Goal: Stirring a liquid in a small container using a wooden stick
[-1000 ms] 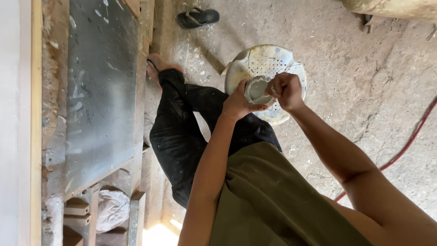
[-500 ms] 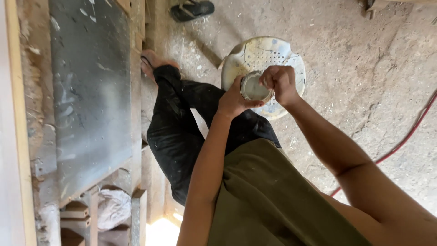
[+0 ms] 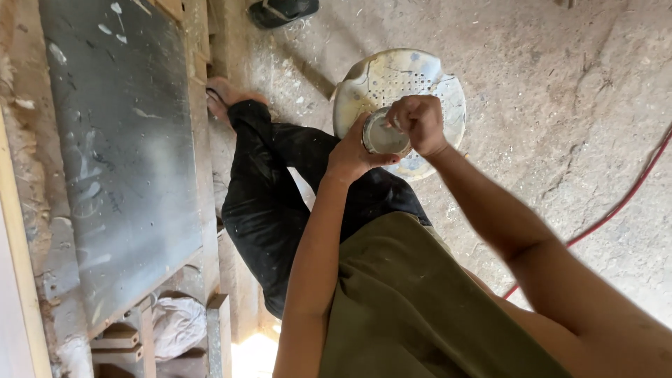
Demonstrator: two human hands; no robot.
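Note:
My left hand (image 3: 350, 150) grips a small round tin (image 3: 383, 135) from the side; its open top shows a pale, whitish inside. My right hand (image 3: 420, 120) is clenched at the tin's far rim, fingers curled tight; whether it holds something small I cannot tell. Both hands hover just above a round white perforated plastic stool (image 3: 434, 77) stained with paint, which stands on the concrete floor. My black-trousered legs (image 3: 280, 182) stretch out to the left of it, ending in a bare foot (image 3: 224, 94).
A large dark grey board (image 3: 119, 147) lies in a rough wooden frame (image 3: 203, 140) along the left. A black sandal (image 3: 283, 10) sits at the top, a red cable (image 3: 616, 203) crosses the floor at right, and a white crumpled bag (image 3: 175, 325) is at bottom left.
Both hands stay on the tin over the stool. The right hand has curled tighter over the rim, and the view has shifted slightly.

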